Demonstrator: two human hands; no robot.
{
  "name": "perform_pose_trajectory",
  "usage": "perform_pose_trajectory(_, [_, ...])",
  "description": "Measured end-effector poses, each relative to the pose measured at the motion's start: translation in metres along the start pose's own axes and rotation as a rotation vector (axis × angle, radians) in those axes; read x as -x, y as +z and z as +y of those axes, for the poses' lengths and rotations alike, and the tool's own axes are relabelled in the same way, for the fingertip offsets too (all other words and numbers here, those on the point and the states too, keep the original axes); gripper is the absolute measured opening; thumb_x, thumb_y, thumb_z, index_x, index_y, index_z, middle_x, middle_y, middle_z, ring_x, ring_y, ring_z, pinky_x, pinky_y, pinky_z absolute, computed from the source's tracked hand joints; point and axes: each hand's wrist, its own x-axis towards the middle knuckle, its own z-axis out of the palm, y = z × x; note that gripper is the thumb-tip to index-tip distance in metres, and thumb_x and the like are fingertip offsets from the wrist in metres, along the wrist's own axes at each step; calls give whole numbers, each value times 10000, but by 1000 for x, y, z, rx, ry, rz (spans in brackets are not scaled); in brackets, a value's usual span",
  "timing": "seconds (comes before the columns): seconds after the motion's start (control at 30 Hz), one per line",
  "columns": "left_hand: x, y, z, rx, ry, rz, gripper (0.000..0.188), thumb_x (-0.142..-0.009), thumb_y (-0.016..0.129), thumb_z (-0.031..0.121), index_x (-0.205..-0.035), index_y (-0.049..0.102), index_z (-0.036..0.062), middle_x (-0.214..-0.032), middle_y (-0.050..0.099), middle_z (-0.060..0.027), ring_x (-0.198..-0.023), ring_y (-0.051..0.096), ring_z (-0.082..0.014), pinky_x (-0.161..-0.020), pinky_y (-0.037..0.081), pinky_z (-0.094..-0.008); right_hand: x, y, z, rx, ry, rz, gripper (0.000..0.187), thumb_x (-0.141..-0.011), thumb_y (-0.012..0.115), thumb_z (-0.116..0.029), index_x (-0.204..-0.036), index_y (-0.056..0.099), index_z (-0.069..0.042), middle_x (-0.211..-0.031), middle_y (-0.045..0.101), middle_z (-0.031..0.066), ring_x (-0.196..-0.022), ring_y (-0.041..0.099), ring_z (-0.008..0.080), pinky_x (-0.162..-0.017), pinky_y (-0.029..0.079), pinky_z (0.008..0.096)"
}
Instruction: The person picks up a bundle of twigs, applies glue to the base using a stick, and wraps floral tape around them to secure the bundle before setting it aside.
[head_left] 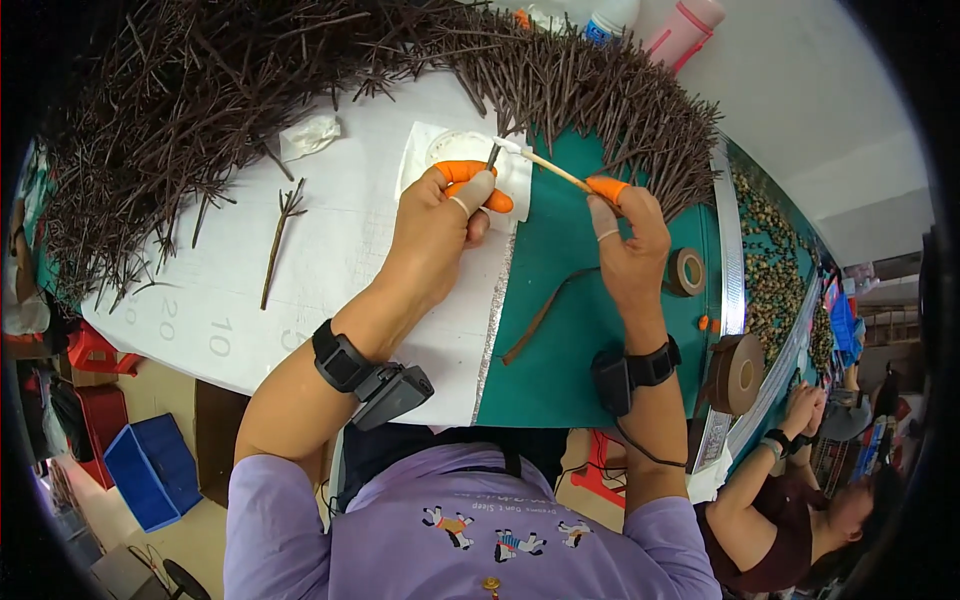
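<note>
My left hand (448,212), with orange and pale finger covers, pinches a dark brown twig (494,154) upright above a white sheet with a shallow round dish (440,147). In my right hand (630,235), also wearing finger covers, is a thin wooden stick (556,171). Its white tip (508,146) is at the twig's upper part; whether they touch I cannot tell. A separate forked twig (278,240) lies on the white table covering to the left of my left hand. Below my right hand a brown strip of tape (545,315) curls on the green mat.
Dense piles of brown twigs (200,90) line the table's far and left sides. Brown tape rolls (687,272) sit at the right, near a metal rail (730,240). A crumpled tissue (310,137) and a pink bottle (686,30) lie further off. Another person (780,500) works at the right.
</note>
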Motion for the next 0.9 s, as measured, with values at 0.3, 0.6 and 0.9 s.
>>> perform_pose_trajectory(0.3, [1, 1, 2, 41, -63, 2, 145, -852, 490, 104, -956, 488, 2, -742, 581, -86, -493, 365, -55, -451, 304, -184, 0, -2, -1, 62, -30, 11, 165, -732, 599, -7, -897, 594, -6, -802, 532, 81, -769, 507, 192, -709, 401, 279])
perform_pose_trajectory(0.6, [0, -1, 0, 27, -75, -20, 156, -852, 491, 110, -962, 482, 0, -747, 578, -83, -488, 361, -58, -449, 296, -184, 0, -3, 1, 71, -2, 8, 155, -721, 607, -8, -875, 586, -8, -834, 535, 84, -795, 507, 205, -720, 400, 285])
perform_pose_trajectory(0.9, [-1, 0, -3, 11, -31, 28, 164, -840, 527, 122, -963, 505, 16, -737, 577, -52, -494, 358, -41, -439, 266, -174, -1, -1, 2, 69, -12, 12, 158, -719, 605, -5, -877, 588, -13, -819, 531, 84, -777, 504, 206, -716, 399, 284])
